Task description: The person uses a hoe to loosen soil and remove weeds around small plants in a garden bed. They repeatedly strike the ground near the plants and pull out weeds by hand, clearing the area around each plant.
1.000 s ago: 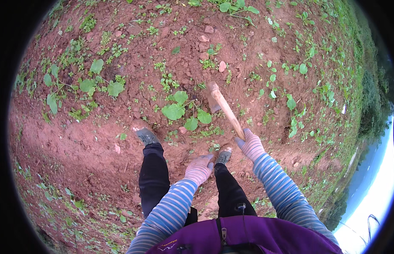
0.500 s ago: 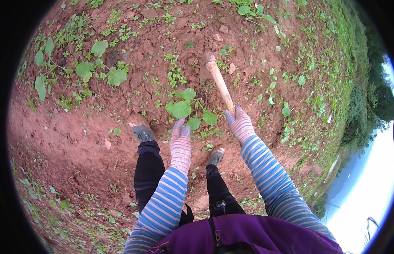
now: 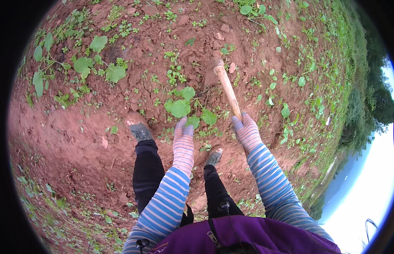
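My right hand (image 3: 248, 130), in a striped glove with grey fingertips, is closed round the wooden handle of a hoe (image 3: 229, 89). The hoe's far end, coated in red soil, rests on the ground ahead, so the shape of its blade is hard to make out. Just left of the handle grows a young broad-leaved plant (image 3: 180, 109). My left hand (image 3: 183, 134), gloved alike, hovers at the plant's near side with its fingers reaching forward and slightly apart. One low leaf lies right beside its fingertips; I see nothing held.
Larger leafy plants (image 3: 115, 73) stand at the left, and small weeds dot the red soil. My left shoe (image 3: 140, 132) and right shoe (image 3: 213, 158) are planted close behind the plant. Pale stones (image 3: 232, 67) lie near the hoe. Grass and trees (image 3: 375, 95) border the right side.
My right hand and the hoe have shifted slightly right and nearer to me. My left hand stays by the plant, almost unmoved.
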`<action>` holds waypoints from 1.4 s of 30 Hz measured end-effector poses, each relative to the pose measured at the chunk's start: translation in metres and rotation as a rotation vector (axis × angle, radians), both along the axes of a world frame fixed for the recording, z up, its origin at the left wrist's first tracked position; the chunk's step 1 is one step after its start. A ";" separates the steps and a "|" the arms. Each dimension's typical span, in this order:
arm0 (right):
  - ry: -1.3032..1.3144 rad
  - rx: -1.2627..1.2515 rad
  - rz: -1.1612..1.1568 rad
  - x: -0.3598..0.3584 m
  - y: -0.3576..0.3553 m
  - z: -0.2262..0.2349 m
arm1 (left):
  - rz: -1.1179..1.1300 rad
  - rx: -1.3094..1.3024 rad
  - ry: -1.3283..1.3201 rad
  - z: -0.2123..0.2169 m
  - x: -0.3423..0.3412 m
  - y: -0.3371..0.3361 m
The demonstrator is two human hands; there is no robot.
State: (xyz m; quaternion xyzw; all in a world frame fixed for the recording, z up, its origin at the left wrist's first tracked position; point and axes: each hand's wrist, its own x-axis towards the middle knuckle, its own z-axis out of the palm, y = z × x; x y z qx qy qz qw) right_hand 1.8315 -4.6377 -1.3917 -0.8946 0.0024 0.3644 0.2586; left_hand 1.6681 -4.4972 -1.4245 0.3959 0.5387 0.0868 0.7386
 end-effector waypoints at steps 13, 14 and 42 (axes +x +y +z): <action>0.234 0.197 -0.319 0.017 -0.010 0.012 | 0.033 -0.090 -0.046 0.015 0.007 0.001; 0.170 0.241 -0.351 0.025 -0.011 0.015 | 0.038 -0.098 -0.047 0.015 0.007 0.001; 0.178 0.656 -0.977 0.027 0.103 -0.029 | 0.121 -0.225 -0.010 0.037 0.012 0.015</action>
